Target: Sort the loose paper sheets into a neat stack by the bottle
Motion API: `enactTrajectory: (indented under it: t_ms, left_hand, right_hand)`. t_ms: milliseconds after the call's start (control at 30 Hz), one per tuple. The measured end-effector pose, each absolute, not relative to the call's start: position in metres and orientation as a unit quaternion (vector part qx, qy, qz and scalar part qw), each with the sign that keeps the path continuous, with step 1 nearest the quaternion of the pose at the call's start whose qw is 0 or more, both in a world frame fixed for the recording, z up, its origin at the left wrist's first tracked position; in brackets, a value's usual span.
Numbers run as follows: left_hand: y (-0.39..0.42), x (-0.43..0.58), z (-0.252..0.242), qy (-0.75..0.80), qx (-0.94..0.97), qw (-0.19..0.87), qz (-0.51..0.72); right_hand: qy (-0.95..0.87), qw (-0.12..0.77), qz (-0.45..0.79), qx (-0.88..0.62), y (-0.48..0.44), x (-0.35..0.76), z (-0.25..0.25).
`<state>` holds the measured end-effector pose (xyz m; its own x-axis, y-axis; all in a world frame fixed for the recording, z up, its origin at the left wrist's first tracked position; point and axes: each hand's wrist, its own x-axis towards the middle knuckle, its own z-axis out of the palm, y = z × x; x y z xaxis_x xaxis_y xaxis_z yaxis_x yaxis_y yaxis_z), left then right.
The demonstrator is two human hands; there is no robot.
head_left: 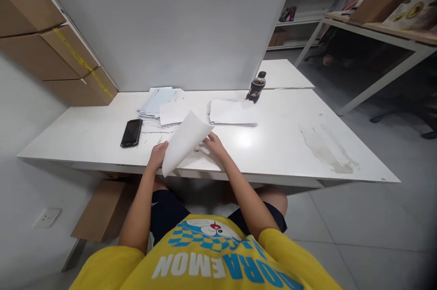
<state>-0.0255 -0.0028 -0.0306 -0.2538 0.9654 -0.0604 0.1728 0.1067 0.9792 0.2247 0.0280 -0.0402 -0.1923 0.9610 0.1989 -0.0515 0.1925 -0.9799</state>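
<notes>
A sheet of white paper (187,142) is lifted off the desk near its front edge, curved and tilted. My left hand (158,155) grips its lower left side, the thumb pressed on the sheet. At its right corner is my right hand (214,142), its fingers partly behind the paper and closed on that edge. Beneath the sheet, between the hands, a small pale object (196,148) lies on the desk, too small to make out. Behind the sheet rests a loose stack of papers (157,100), and to its right a neater paper stack (232,112).
A black phone (131,133) lies on the white desk (273,144) at the left. A dark drink bottle (256,87) stands behind the right stack, by a whiteboard (177,26). Cardboard boxes (61,60) are piled at the left wall. A greyish stain (326,150) marks the desk's right side.
</notes>
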Motion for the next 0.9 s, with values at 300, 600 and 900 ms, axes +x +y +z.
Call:
enactTrajectory:
  t_ms: [300,600,900]
  left_hand:
    - [0.005,-0.021,-0.038,0.616,0.389,0.364,0.580]
    - [0.007,-0.018,-0.046,0.602,0.430,0.382,0.554]
    - [0.006,-0.020,-0.043,0.603,0.456,0.379,0.534]
  right_hand:
    - [-0.612,0.477,0.519,-0.358,0.011,0.230,0.007]
    - [-0.436,0.499,0.594,-0.456,0.020,0.250,-0.005]
    - [-0.524,0.439,0.459,-0.567,0.024,0.269,-0.015]
